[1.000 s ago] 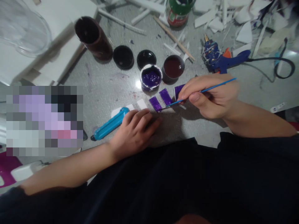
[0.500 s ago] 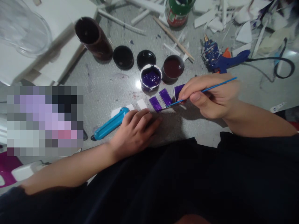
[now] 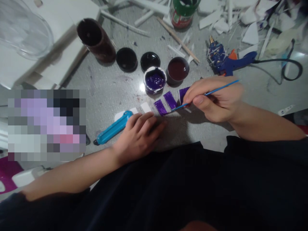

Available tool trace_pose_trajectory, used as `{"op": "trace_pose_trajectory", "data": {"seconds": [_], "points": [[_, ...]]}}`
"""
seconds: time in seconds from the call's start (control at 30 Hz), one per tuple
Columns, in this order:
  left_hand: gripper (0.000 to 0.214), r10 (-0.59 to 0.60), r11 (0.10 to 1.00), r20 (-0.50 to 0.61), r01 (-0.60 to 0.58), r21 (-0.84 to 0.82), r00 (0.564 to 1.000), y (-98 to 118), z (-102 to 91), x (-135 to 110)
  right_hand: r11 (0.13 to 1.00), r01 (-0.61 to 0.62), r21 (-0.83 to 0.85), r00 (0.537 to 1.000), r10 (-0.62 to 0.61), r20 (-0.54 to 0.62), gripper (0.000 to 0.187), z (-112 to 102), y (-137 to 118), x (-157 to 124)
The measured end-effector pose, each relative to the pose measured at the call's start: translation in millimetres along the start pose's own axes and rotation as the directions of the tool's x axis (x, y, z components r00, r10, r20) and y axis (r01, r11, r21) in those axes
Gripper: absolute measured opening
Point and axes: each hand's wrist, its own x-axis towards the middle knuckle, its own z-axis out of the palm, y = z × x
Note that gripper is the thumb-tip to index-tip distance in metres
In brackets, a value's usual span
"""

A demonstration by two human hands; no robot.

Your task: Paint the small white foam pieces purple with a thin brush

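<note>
A thin blue paintbrush (image 3: 221, 87) is pinched in my right hand (image 3: 214, 99), its tip at the lower edge of a purple-painted strip (image 3: 160, 107). Two more purple pieces lie to the right: a middle strip (image 3: 170, 99) and one partly hidden by my right fingers (image 3: 183, 93). My left hand (image 3: 139, 134) rests on the table with its fingers spread, beside a white unpainted strip (image 3: 145, 107) and touching or very near a turquoise utility knife (image 3: 115, 127). Just behind the strips stands an open jar of purple paint (image 3: 155, 80).
A cup of dark red liquid (image 3: 178, 70), two black lids (image 3: 126, 59) and a brown cylinder (image 3: 96, 40) stand behind. A blue glue gun (image 3: 231, 62) lies at right with its cord. White scraps (image 3: 221, 24), a wooden stick (image 3: 178, 40) and a green-lidded jar (image 3: 184, 14) are farther back.
My right hand and the paintbrush have shifted very slightly, the handle end moving a little left. My left hand stays in place.
</note>
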Motion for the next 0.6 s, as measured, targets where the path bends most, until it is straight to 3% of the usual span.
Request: {"op": "trace_pose_trajectory", "data": {"seconds": [0.1,0.27,0.6], "points": [[0.051,0.013,1.000,-0.034,-0.013,-0.004,0.999,-0.3,-0.5,0.9,1.000,0.028,0.003,0.999,-0.028,0.025,0.025,-0.8,-1.4,0.9],[0.054,-0.001,1.000,-0.008,0.001,-0.024,1.000,-0.4,-0.9,0.1,1.000,-0.003,0.020,0.999,0.004,-0.032,0.031,2.2,-5.3,0.8],[0.046,0.025,0.999,-0.061,-0.024,0.023,0.998,1.0,-0.3,2.8,1.000,0.020,0.001,1.000,-0.020,-0.011,0.025,1.3,-2.0,-0.2]]}}
